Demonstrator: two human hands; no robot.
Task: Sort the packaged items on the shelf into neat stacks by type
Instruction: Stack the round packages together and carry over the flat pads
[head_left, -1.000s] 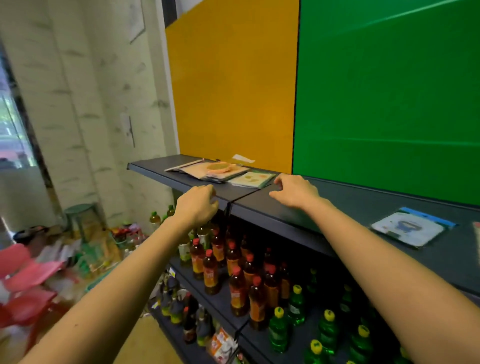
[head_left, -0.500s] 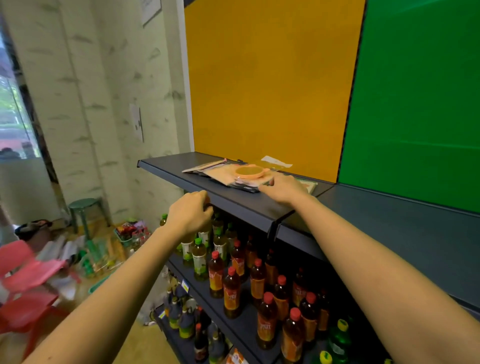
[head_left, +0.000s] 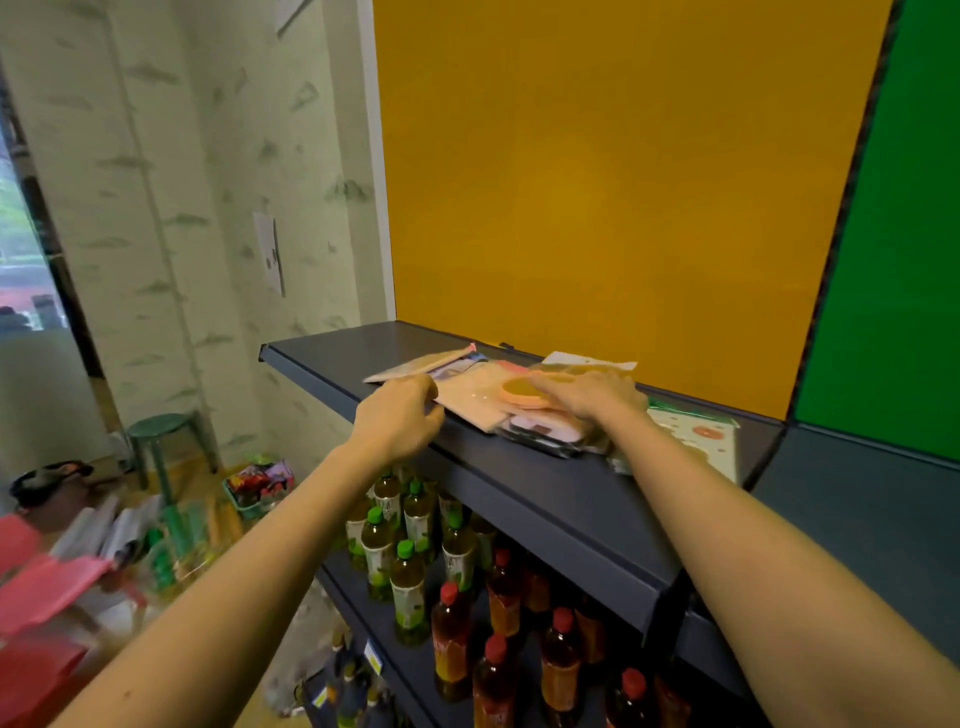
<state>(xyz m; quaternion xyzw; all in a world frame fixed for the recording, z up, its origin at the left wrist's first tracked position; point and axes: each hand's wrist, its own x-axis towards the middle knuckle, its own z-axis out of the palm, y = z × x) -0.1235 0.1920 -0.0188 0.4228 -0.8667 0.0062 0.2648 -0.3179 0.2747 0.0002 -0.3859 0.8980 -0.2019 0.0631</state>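
Observation:
A loose pile of flat packets lies on the dark top shelf (head_left: 519, 483) in front of the yellow panel. It holds a beige packet (head_left: 470, 397), an orange round pad (head_left: 519, 388) on top, and a clear packet (head_left: 540, 434) underneath. My left hand (head_left: 400, 418) is at the pile's left edge, its curled fingers and thumb pinching the beige packet's corner. My right hand (head_left: 592, 400) rests flat on the pile, fingertips on the orange pad. A white packet with fruit print (head_left: 696, 434) lies just right of the pile, partly under my right forearm.
Shelves below hold green-capped tea bottles (head_left: 405, 551) and red-capped bottles (head_left: 498, 592). On the floor to the left are a green stool (head_left: 161, 431), a basket of snacks (head_left: 254, 478) and red plastic chairs (head_left: 41, 582). A green panel (head_left: 883, 260) backs the neighbouring shelf section.
The view swung left toward the pile. My left hand rose from the shelf's front edge to the pile's left side. My right hand slid left onto the top of the pile.

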